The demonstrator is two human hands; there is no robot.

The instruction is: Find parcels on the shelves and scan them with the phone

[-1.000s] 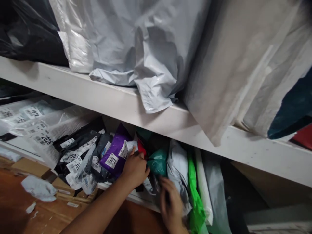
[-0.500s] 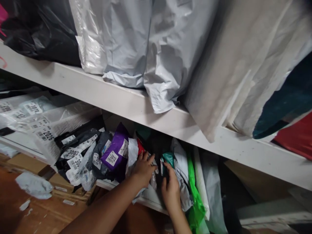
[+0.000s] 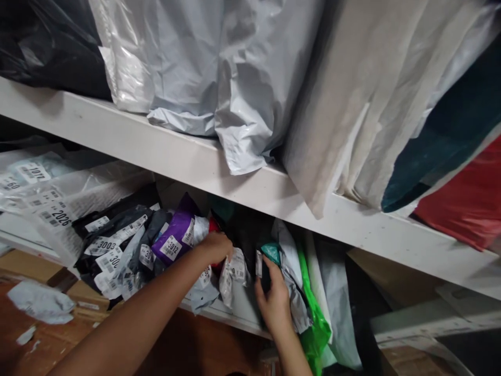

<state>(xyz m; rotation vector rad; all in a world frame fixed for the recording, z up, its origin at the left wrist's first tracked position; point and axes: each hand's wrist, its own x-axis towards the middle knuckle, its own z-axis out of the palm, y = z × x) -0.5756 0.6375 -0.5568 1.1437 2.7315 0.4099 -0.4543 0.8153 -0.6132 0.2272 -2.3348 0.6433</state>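
Observation:
My left hand (image 3: 217,247) reaches into the lower shelf, its fingers bent down at the top of a clear plastic packet (image 3: 237,267) with a white label. What lies inside those fingers is hidden. A red packet (image 3: 214,225) is behind this hand, and a grey packet (image 3: 204,295) sticks out below the wrist. Farther right, my right hand (image 3: 275,297) has thumb and fingers apart and touches a dark packet (image 3: 266,277). Just above its fingertips is a teal packet (image 3: 271,253). Left of my left hand lies a purple mailer (image 3: 174,243) labelled 3012.
Dark labelled mailers (image 3: 113,245) and clear bags (image 3: 55,209) crowd the shelf's left part. A bright green bag (image 3: 315,324) hangs over the edge at right. The upper shelf board (image 3: 172,154) runs above my hands, with large grey mailers (image 3: 250,89) on it. Cardboard (image 3: 37,269) lies below.
My left hand has shifted left, its spread fingers now curled, exposing labelled packets beneath. My right hand stays by the dark packet. The view has moved slightly right.

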